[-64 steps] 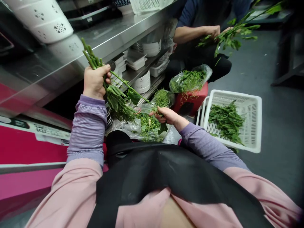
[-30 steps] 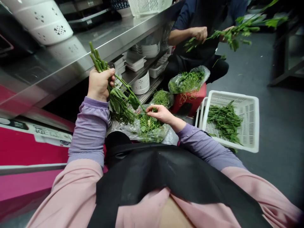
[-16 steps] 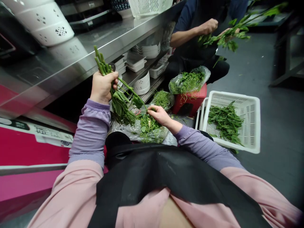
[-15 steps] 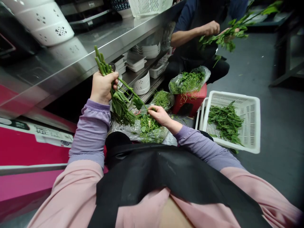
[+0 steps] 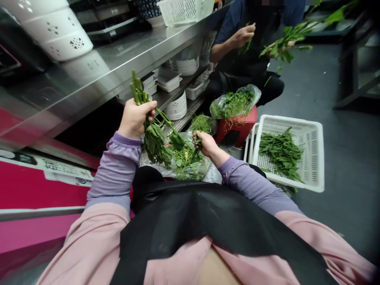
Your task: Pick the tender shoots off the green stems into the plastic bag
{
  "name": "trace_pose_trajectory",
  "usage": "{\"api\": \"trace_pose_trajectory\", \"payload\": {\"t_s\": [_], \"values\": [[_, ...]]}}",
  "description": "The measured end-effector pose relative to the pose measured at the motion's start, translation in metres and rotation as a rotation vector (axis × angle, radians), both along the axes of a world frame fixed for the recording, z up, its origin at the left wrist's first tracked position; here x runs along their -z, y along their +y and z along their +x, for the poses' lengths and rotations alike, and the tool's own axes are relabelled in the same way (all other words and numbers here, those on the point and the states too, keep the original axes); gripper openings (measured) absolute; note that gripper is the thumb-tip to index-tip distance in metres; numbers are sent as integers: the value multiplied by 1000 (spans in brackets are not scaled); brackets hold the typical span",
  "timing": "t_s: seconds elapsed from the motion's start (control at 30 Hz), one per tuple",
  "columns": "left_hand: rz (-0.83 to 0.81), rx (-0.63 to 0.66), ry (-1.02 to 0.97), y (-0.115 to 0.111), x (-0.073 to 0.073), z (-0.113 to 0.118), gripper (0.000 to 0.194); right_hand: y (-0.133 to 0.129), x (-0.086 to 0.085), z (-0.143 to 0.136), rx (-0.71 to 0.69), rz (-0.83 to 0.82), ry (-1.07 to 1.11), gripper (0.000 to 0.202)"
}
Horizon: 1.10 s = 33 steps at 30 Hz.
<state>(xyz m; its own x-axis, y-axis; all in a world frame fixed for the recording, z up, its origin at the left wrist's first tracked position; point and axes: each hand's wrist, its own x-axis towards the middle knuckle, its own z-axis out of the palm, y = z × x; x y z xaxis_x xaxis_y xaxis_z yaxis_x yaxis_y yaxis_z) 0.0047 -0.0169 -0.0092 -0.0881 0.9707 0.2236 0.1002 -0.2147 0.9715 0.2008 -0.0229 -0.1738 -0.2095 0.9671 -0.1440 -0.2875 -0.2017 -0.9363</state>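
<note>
My left hand [image 5: 135, 117] is closed round a bunch of leafy greens [image 5: 156, 143], with thick cut stems sticking up above the fist and leaves hanging below. To its right, my right hand [image 5: 208, 145] pinches a small tuft of green leaves [image 5: 196, 139], apart from the bunch. Beneath both hands lies a clear plastic bag [image 5: 148, 159] spread open, with loose thin stems and leaves [image 5: 187, 163] in it. Behind my right hand, a second bag of fine green stems [image 5: 202, 123] sits near the shelf.
A white plastic basket [image 5: 319, 154] holding picked greens [image 5: 280, 152] stands on the floor at right. A red stool [image 5: 242, 128] bears another bag of greens [image 5: 234, 103]. Across from me a co-worker's hand [image 5: 242, 36] is by more greens. A steel counter [image 5: 130, 59] runs along the left.
My right hand has moved slightly right, away from the stem it was pinching, and now holds a leaf tuft. My left hand has shifted right and down with the bunch.
</note>
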Motion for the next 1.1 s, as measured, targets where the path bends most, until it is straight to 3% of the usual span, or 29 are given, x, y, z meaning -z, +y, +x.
{"api": "trace_pose_trajectory", "payload": {"t_s": [0.1,0.2,0.43,0.53,0.6,0.7,0.8,0.87,0.93,1.03,1.1], "values": [[-47,13,-17,3,8,5,25,-11,-21,-3,-169,122,90,33],[-88,23,-27,5,19,9,23,-23,-39,-7,-340,131,75,37],[-83,33,10,6,34,14,21,-30,-38,-5,-313,119,-17,29],[-67,41,23,2,37,19,19,-26,-32,-4,-223,204,-153,18],[-32,50,50,-5,39,23,19,-20,-25,-4,-67,227,-213,11],[45,42,69,-16,44,29,21,-5,-10,-1,199,-1,-82,9],[33,47,27,-21,49,31,23,5,-1,6,327,-181,58,17],[-45,89,-5,-20,54,31,23,3,-6,9,310,-66,81,19],[-138,140,-32,-16,60,32,23,-3,-19,7,180,142,29,21],[-221,164,-58,-11,70,35,25,-12,-43,-1,-68,402,-229,26],[-241,153,-60,-9,74,35,27,-13,-52,-4,-85,497,-408,25]]}}
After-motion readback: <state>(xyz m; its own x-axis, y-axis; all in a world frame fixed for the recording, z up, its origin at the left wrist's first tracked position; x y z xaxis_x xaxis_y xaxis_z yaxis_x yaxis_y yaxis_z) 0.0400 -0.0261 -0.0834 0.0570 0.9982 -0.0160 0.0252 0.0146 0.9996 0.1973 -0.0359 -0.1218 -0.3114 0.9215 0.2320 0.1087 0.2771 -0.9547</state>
